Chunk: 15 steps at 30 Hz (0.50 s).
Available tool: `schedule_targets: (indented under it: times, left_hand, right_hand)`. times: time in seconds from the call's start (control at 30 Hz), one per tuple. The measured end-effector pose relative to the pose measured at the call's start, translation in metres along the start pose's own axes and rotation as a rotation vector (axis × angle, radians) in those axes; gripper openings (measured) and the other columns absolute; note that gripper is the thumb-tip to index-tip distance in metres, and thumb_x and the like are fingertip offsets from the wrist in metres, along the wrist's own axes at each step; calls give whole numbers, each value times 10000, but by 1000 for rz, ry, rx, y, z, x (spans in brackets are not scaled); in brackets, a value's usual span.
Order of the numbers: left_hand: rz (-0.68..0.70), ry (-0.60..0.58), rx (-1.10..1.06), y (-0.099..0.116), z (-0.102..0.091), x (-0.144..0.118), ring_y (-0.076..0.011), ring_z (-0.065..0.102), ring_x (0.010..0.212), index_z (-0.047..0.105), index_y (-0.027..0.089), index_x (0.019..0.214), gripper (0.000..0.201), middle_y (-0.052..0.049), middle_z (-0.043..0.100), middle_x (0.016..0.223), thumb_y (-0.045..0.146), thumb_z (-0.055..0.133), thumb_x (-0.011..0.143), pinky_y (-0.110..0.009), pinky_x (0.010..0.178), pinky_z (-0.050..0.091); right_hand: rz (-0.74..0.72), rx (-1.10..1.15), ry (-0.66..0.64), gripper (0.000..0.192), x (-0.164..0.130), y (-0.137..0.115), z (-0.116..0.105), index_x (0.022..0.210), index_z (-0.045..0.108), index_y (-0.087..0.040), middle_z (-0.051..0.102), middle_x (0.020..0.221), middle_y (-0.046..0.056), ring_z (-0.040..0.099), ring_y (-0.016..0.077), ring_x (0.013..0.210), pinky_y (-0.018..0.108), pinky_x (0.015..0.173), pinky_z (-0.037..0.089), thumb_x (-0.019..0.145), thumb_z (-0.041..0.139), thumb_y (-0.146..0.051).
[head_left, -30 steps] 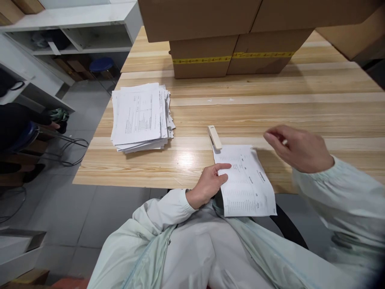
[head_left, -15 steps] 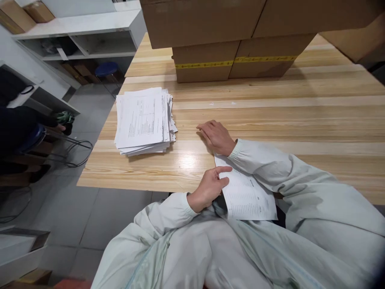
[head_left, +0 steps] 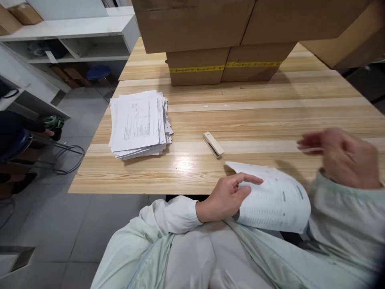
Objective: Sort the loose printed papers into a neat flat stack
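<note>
A printed white sheet of paper [head_left: 270,204] hangs over the front edge of the table, its right side curling up. My left hand [head_left: 224,196] grips it at the left edge, with forefinger and thumb over the paper and the other fingers partly hidden. Off to the right, my right hand [head_left: 349,156] is raised above the table, smeared by motion, with fingers stretched out and nothing seen in them. A cream stapler [head_left: 213,145] lies on the tabletop beyond my left hand.
A thick stack of printed papers [head_left: 138,124] sits on the left of the wooden table [head_left: 192,120]. Large cardboard boxes [head_left: 198,66] stand stacked at the back. A blue stool [head_left: 98,72] and white shelves [head_left: 87,27] are behind. Part of a seated person [head_left: 21,124] shows at far left.
My right hand has swung right, off the sheet's far end, uncovering the stapler. The sheet has shifted right and curls more. My left hand has moved slightly right with it.
</note>
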<state>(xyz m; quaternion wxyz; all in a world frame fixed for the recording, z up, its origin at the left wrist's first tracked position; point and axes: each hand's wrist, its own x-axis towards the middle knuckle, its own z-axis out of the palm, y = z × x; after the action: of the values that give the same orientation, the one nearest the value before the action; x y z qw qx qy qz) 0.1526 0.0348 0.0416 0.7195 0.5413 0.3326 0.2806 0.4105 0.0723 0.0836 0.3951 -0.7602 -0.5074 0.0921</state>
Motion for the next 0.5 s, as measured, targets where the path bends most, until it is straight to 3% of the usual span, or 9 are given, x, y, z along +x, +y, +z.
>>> schedule_targets:
  times: [0.03, 0.1, 0.17, 0.23, 0.3, 0.4, 0.5]
  left_hand:
    - [105, 38, 61, 3, 0, 3, -86, 295, 508, 710, 169, 1178, 318, 48, 447, 598, 209, 506, 937, -249, 492, 246]
    - [318, 128, 165, 8, -1, 11, -94, 368, 521, 715, 187, 1158, 320, 27, 541, 639, 196, 465, 959, -250, 516, 318]
    - [498, 181, 236, 10, -3, 20, -103, 482, 571, 721, 188, 1122, 324, -6, 656, 736, 170, 439, 963, -249, 570, 408]
    - [606, 217, 303, 11, -7, 29, -116, 586, 663, 723, 191, 1092, 324, -30, 733, 865, 149, 429, 962, -249, 646, 479]
    - [613, 254, 372, 13, -15, 39, -128, 644, 729, 705, 203, 1143, 323, -37, 759, 957, 151, 440, 966, -256, 700, 519]
    - [512, 315, 477, 14, -32, 55, -166, 702, 886, 556, 265, 1382, 414, -48, 739, 1169, 203, 473, 982, -308, 812, 565]
    - [451, 345, 734, 9, -52, 69, -235, 635, 1204, 444, 274, 1472, 493, -81, 643, 1382, 224, 489, 983, -432, 1029, 519]
  right_hand:
    - [156, 76, -9, 603, -12, 12, -13, 800, 727, -233, 750, 847, 175, 713, 248, 673, 415, 660, 576, 884, 444, -758]
    - [407, 255, -188, 665, -36, 29, -22, 760, 734, -253, 740, 819, 174, 701, 280, 642, 452, 628, 565, 761, 489, -871]
    - [503, 388, -388, 661, -55, 36, -13, 787, 740, -273, 732, 814, 134, 685, 281, 658, 449, 628, 553, 623, 612, -900]
    - [449, 426, -392, 598, -63, 34, 6, 791, 724, -273, 700, 787, 75, 640, 235, 674, 400, 648, 531, 582, 720, -833]
    - [318, 382, -240, 519, -56, 31, 26, 745, 686, -241, 625, 715, 27, 550, 176, 655, 338, 638, 479, 645, 744, -747]
    - [169, 260, -87, 473, -15, 38, 46, 692, 603, -197, 503, 635, -6, 432, 130, 611, 292, 572, 380, 756, 663, -662]
    - [133, 103, -73, 440, 43, 66, 57, 673, 539, -193, 438, 598, -14, 385, 115, 574, 286, 532, 336, 841, 548, -600]
